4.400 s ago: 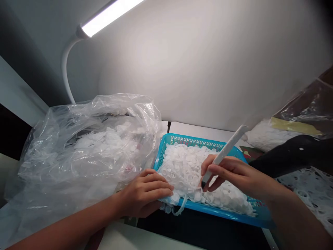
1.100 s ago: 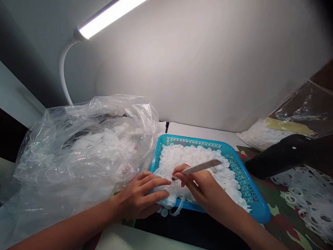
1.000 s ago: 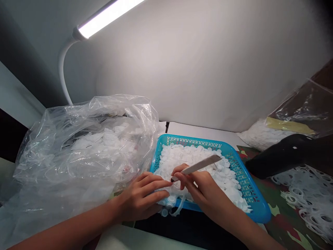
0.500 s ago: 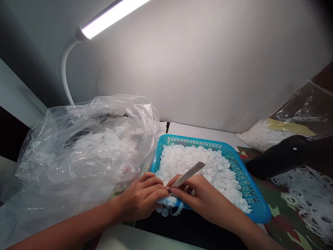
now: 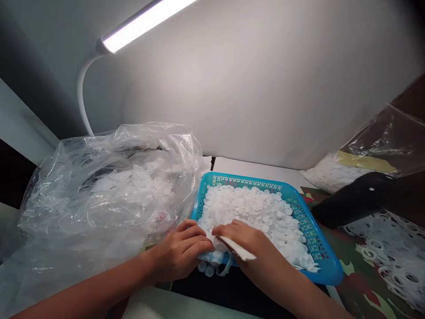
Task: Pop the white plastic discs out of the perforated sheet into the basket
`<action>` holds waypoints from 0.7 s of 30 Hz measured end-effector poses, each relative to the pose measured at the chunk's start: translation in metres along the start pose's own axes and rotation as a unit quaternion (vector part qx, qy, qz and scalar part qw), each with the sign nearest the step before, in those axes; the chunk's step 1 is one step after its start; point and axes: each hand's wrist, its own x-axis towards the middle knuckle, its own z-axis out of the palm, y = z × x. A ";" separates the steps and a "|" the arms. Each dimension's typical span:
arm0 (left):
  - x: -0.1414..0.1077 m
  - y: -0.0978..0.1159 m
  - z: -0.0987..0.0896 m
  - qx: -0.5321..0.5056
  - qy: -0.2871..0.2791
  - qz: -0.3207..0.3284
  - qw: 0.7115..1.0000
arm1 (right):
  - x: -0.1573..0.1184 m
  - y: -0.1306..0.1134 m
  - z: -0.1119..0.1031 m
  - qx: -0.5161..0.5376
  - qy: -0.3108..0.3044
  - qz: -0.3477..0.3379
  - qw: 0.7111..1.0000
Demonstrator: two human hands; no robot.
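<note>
At the near left corner of a blue plastic basket [image 5: 327, 280], my left hand [image 5: 186, 250] is closed on the edge of a sheet of translucent round pieces [image 5: 212, 259]. Part of that sheet hangs below the fingers, over the basket's front rim. My right hand [image 5: 247, 243] is close beside it, closed around a flat whitish stick [image 5: 237, 248] that slants down to the right across the hand. The stick's far end is hidden by the fingers. Many loose white discs [image 5: 252, 204] fill the basket.
A large clear plastic bag [image 5: 109, 208] holding white pieces stands at the left. A lamp [image 5: 142, 26] shines above. On the right are a black cylindrical object [image 5: 355, 199], a bag of white pieces [image 5: 328, 173] and a heap of ring-holed sheets [image 5: 395, 252] on camouflage cloth [image 5: 355, 274].
My right hand has turned over, so the stick, which pointed up and right, now slants down to the right. My left hand stays at about the same spot.
</note>
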 end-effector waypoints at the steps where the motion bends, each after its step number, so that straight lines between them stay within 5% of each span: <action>1: 0.000 0.000 0.000 -0.002 -0.001 -0.002 1.000 | 0.000 0.001 -0.001 0.007 0.025 0.005 1.000; 7: 0.000 0.001 0.001 -0.018 -0.001 -0.002 1.000 | 0.003 0.006 -0.016 0.115 0.110 0.047 0.986; 12: 0.000 0.001 0.000 -0.026 -0.002 -0.004 1.000 | -0.002 0.017 -0.044 0.050 0.231 0.124 0.964; 16: -0.003 -0.001 0.003 -0.027 0.006 -0.002 1.000 | -0.009 0.031 -0.066 0.012 0.209 0.175 0.962; 21: -0.007 -0.005 0.005 -0.018 0.003 0.015 1.000 | -0.011 0.033 -0.072 0.053 0.161 0.156 0.973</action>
